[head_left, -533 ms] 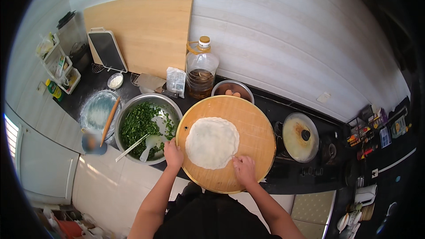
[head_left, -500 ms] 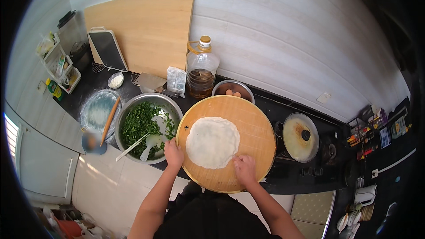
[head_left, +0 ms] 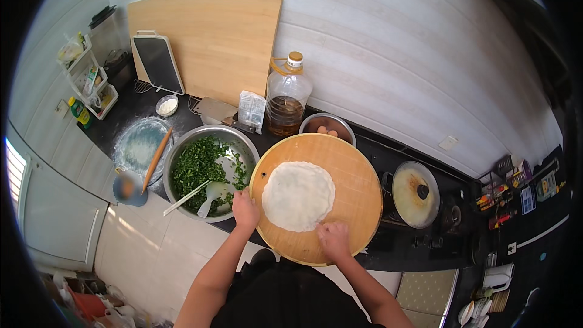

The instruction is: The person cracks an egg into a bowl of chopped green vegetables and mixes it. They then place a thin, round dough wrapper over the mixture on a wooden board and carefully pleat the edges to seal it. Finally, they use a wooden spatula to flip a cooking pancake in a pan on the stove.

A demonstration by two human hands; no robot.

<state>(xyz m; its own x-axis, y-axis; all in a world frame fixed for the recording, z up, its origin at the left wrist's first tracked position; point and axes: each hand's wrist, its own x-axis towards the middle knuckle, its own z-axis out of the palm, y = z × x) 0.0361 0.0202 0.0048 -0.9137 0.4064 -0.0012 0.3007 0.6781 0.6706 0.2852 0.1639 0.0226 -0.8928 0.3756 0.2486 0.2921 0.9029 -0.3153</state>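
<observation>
A round wooden board (head_left: 358,206) tilts in front of me, with a flat round of pale dough (head_left: 298,196) on its left half. Faint greenish patches show through the dough, and its rim looks crimped. My left hand (head_left: 245,209) grips the board's left edge, its fingers closed there. At the dough's near right rim is my right hand (head_left: 334,240), fingers curled in and pinching the edge; the fingertips are partly hidden. Left of the board stands a steel bowl (head_left: 250,147) of chopped greens (head_left: 195,167), with a pale spoon (head_left: 212,197) and chopsticks (head_left: 187,197) in it.
A floured patch (head_left: 138,146) with a rolling pin (head_left: 157,159) lies at left. Behind the board stand an oil jug (head_left: 288,100) and a bowl of eggs (head_left: 340,123). A lidded pan (head_left: 415,194) sits on the stove at right. A large board (head_left: 206,42) leans on the wall.
The whole view has shifted slightly. Along the dough's rim, my right hand has moved a little left and nearer to me. My left hand keeps its grip on the board.
</observation>
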